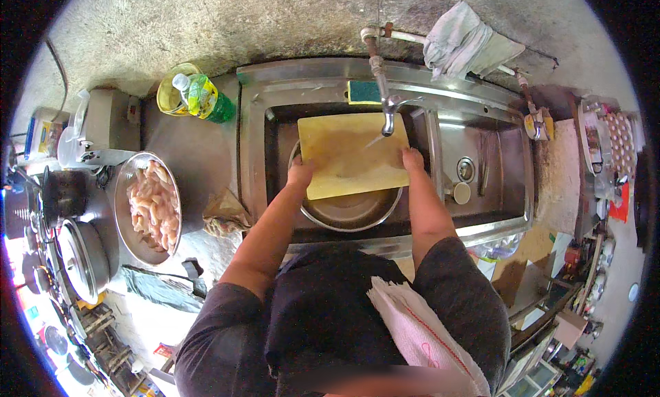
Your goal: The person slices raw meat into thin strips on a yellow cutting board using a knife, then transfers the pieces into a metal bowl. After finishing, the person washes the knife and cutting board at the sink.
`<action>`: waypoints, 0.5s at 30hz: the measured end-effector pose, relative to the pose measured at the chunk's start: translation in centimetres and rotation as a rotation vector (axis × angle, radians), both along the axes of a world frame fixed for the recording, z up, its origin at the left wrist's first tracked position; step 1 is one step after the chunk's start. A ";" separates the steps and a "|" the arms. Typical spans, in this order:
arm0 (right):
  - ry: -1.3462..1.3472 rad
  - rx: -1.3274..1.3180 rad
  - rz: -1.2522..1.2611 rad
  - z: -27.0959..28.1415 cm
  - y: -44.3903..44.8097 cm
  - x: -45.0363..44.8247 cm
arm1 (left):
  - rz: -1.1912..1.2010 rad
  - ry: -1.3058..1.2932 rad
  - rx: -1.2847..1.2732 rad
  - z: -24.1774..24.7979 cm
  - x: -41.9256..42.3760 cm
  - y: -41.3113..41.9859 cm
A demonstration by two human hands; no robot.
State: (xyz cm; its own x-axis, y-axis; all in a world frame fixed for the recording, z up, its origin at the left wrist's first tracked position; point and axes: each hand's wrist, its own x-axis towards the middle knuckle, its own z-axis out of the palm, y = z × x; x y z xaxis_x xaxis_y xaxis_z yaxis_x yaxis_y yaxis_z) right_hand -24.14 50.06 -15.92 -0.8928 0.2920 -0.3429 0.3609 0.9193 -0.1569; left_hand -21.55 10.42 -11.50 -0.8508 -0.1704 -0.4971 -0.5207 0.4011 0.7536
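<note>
A yellowish cutting board is held by its two short sides over a wide metal basin in the left sink bowl. My left hand grips its left edge and my right hand its right edge; the fingers are partly hidden. A thin stream of water runs from the metal faucet onto the board. Behind the board a green and yellow scouring sponge lies on the sink's back ledge.
Left stand a metal bowl of raw meat strips, a green liquid bottle and a lidded pot. A mug is in the right sink bowl. Cloths hang on the pipe.
</note>
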 end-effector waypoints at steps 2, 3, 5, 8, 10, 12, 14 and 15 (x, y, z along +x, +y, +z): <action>0.096 -0.115 0.009 -2.2 1.6 0.0 | 0.144 -0.208 -0.110 -1.5 0.1 2.2; 0.087 -0.149 -0.062 -3.1 2.0 -0.1 | 0.225 -0.226 -0.071 -1.9 0.1 2.7; 0.158 -0.309 -0.253 -3.6 2.1 -0.3 | 0.347 -0.324 -0.030 -2.2 0.2 3.0; 0.199 -0.182 -0.285 -0.6 1.2 0.8 | 0.392 -0.240 -0.078 -1.8 1.5 2.4; 0.207 -0.686 -0.433 4.1 1.2 2.4 | 0.328 -0.177 -0.065 -1.4 2.7 1.7; 0.094 -1.146 -0.527 9.7 1.4 4.1 | 0.477 -0.081 0.227 -1.0 4.0 0.9; -0.182 -1.606 -0.513 14.6 1.9 6.4 | 0.509 -0.068 0.333 -0.5 4.7 0.1; -0.194 -1.624 -0.549 16.1 1.5 6.9 | 0.479 0.008 0.333 -0.1 4.7 0.0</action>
